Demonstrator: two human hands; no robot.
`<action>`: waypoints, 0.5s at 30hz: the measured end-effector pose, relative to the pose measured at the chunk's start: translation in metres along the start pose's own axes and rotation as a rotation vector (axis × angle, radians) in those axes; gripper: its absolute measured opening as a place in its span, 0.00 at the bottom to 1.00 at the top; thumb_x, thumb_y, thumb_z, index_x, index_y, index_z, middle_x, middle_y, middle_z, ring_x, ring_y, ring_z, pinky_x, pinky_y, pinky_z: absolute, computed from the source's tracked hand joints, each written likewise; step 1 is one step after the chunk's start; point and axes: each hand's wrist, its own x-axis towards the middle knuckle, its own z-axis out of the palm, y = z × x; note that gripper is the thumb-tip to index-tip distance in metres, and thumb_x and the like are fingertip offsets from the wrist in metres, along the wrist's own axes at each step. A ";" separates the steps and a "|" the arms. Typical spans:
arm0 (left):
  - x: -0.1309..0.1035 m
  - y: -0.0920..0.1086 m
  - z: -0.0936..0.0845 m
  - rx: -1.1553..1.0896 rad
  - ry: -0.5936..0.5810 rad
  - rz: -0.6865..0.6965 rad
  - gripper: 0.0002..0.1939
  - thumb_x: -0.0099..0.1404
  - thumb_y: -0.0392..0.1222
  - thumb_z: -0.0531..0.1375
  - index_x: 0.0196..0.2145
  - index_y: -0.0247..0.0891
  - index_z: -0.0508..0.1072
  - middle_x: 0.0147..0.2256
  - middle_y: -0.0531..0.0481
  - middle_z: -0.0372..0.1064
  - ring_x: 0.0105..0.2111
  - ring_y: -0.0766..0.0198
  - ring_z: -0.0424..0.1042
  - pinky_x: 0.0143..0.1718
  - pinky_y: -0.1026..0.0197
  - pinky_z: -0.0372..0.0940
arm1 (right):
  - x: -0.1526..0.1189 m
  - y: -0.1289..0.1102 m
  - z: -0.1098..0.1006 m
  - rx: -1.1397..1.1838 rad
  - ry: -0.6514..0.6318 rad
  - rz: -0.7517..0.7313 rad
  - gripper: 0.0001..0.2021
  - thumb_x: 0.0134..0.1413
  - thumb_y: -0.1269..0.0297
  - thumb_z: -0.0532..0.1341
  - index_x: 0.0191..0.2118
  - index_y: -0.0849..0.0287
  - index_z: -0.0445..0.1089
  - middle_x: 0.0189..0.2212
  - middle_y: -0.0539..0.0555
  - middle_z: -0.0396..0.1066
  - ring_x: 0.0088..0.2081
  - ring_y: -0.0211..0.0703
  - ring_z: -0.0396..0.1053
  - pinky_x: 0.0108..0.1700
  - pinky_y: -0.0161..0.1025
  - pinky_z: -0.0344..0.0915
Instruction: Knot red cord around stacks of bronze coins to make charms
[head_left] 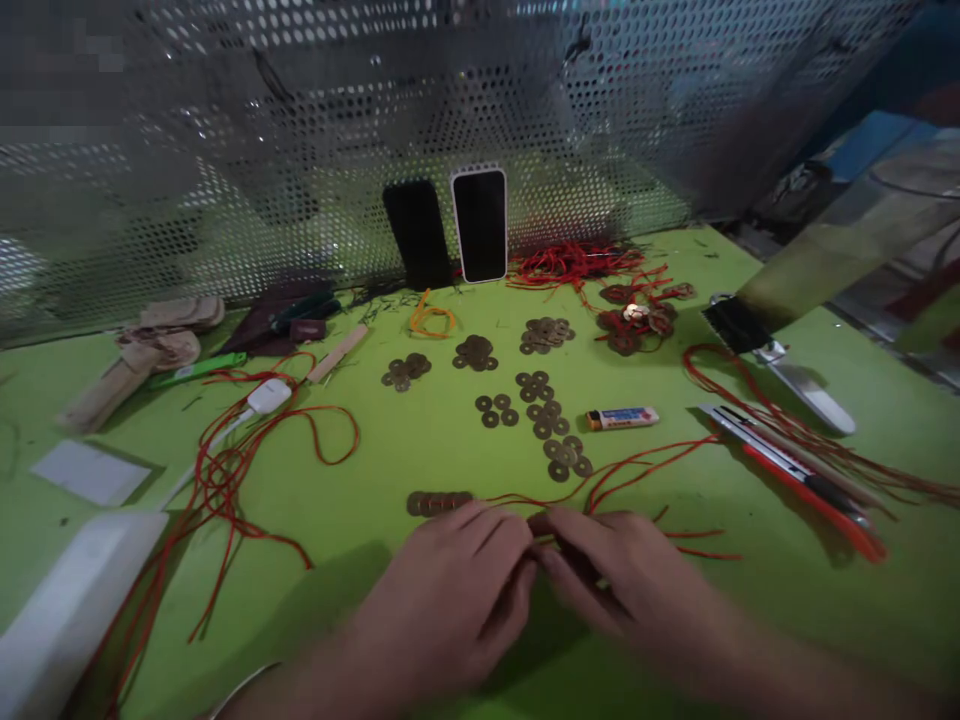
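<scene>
My left hand (465,580) and my right hand (619,570) meet at the front centre, fingertips close together. Both are closed on red cord (525,499), though the spot between the fingertips is partly hidden. A row of overlapping coins (439,502) laced with red cord lies just beyond my left hand. Loose cord ends stick out to the right of my right hand. Farther back, round coins with holes lie in small groups, among them a group of coins (496,410) and a pile of coins (547,335).
A lighter (622,418) lies right of the coins, with a red cutter (802,475) and a brush (780,360) farther right. Tangled red cord (225,470) and a white charger (268,396) are left. Two phones, one white-edged (481,225), lean against the perforated metal panel (315,150).
</scene>
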 end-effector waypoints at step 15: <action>-0.001 -0.011 -0.003 -0.300 0.195 -0.160 0.16 0.59 0.39 0.66 0.41 0.43 0.64 0.34 0.57 0.71 0.33 0.66 0.71 0.32 0.66 0.64 | 0.000 0.013 0.000 0.154 0.238 -0.148 0.11 0.61 0.70 0.54 0.30 0.62 0.71 0.15 0.45 0.61 0.16 0.29 0.54 0.19 0.29 0.49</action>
